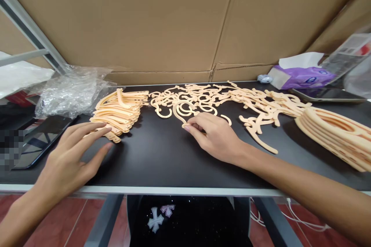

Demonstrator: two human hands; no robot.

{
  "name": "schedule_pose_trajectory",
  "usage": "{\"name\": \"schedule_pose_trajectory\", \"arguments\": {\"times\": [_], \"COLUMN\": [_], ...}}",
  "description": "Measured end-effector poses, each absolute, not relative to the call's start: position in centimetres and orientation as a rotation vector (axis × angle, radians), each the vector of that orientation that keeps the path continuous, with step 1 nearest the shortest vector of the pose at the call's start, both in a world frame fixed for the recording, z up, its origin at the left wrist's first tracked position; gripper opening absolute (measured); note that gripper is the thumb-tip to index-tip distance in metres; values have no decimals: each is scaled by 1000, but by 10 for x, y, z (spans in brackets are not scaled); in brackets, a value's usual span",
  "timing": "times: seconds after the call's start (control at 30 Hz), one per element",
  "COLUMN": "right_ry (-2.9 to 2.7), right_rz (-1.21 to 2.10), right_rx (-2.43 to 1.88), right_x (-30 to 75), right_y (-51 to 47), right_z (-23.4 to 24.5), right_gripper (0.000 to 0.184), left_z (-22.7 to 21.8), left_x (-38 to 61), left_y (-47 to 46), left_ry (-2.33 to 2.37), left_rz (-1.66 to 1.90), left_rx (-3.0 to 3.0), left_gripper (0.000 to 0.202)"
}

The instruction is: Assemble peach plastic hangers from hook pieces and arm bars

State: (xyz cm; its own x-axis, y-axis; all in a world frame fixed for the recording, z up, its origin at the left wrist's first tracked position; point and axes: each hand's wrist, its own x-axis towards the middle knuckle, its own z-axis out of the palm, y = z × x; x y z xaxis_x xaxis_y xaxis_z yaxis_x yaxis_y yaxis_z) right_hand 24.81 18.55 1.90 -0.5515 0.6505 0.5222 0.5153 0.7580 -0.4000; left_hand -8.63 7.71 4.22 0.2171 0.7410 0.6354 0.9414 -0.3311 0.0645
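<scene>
My right hand (214,135) rests on the black table (162,158) and pinches the end of a peach plastic hook piece (180,112) at the edge of a scattered pile of hook pieces (220,98). My left hand (72,154) lies open, fingers stretched toward a neat stack of curved peach bars (120,112), its fingertips touching the stack's near end. A stack of large peach hanger frames (339,131) lies at the right.
Cardboard walls (174,19) close the back. Crumpled clear plastic (69,90) and a dark tablet (43,139) lie at the left. A purple tissue pack (301,75), a phone (327,94) and a clear bag (348,56) sit at the back right.
</scene>
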Motion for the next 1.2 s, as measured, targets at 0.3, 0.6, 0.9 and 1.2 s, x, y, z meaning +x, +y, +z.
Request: {"name": "schedule_pose_trajectory", "arguments": {"times": [0.3,0.6,0.9,1.2], "right_ry": [-2268,-2272,-2279,-2298], "right_rz": [283,267,216,186], "right_rx": [-894,-884,-878,-920], "right_x": [249,249,250,250], "right_y": [185,186,186,186], "right_z": [20,20,20,23], "right_gripper": [20,20,19,20], "left_z": [31,33,52,74], "left_x": [-73,-34,6,11], "left_y": [74,77,137,122], "left_ry": [-1461,-1314,-1765,-1317], "left_rz": [-680,-639,-352,-464], "left_rx": [-2377,-2636,-2571,-3001], "left_gripper": [39,26,12,23]}}
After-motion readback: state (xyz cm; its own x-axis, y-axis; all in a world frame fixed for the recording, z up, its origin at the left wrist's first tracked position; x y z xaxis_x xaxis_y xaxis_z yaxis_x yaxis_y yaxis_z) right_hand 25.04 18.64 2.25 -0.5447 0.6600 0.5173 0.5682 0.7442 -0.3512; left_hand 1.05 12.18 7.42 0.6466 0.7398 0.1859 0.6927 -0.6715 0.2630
